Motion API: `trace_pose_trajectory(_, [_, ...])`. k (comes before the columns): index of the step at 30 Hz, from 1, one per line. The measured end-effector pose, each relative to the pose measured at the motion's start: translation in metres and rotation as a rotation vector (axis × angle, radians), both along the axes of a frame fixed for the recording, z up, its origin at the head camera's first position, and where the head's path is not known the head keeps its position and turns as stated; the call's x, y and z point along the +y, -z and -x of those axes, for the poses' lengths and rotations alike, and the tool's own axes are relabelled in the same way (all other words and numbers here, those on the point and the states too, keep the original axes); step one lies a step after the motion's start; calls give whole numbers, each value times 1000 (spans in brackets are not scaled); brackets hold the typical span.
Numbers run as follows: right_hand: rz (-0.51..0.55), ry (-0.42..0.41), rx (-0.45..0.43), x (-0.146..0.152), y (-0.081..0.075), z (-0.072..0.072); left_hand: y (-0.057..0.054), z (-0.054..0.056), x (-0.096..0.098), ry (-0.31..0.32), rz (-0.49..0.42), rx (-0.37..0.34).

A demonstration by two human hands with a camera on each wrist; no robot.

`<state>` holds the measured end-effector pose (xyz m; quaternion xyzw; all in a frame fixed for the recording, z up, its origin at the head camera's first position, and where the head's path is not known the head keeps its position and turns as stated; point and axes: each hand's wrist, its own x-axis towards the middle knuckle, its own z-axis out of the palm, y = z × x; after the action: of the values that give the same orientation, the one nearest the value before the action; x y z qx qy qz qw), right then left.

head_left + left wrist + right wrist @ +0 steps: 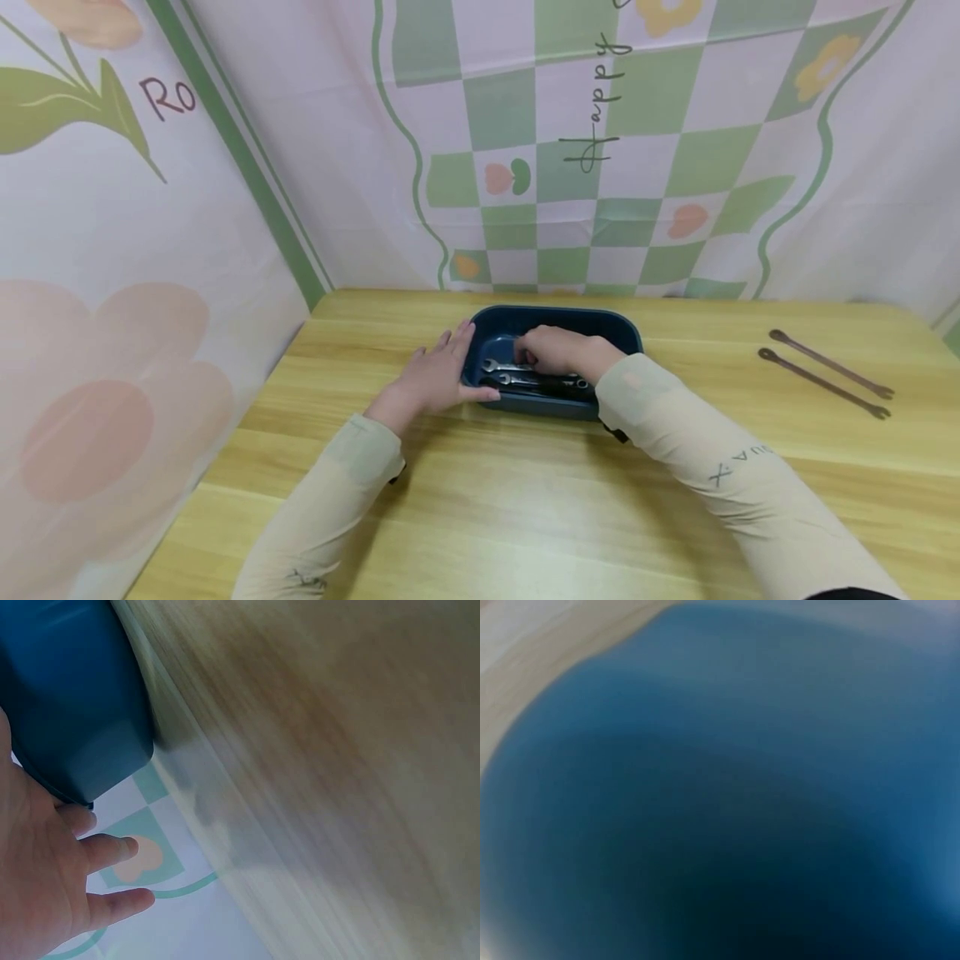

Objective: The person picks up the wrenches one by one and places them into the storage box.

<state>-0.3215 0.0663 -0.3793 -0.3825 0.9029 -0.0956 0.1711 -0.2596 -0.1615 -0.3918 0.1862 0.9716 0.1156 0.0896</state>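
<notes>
A dark blue rectangular bin (558,407) stands near the far side of the table; its outer wall (90,735) fills the upper left of the left wrist view. My left hand (435,373) rests against the bin's left end, fingers extended along the side and thumb over the front rim. Inside, my right hand (558,348) reaches down with curled fingers and pinches a silver open-end wrench (495,365). Another wrench (517,380) lies in front of it among black pieces. In the right wrist view, the blurred bin interior (727,787) fills the picture.
Two brown, rusty-looking wrenches (825,383) lie side by side on the wooden table (510,508), right of the bin. Behind the table hangs a printed cloth (510,217), with more cloth at the left.
</notes>
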Motion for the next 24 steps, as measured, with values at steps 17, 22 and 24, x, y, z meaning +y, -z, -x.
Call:
trace_pose_trajectory(17, [-4, -30, 30, 1, -1, -1, 0, 0, 0, -13, -7, -18])
trace_pose_trajectory(22, [-15, -31, 16, 1, -2, -1, 0, 0, 0, -9, 2, -17])
trace_pose_trajectory(24, [-18, -34, 12, 1, -2, 0, 0, 0, 0, -8, 4, -19])
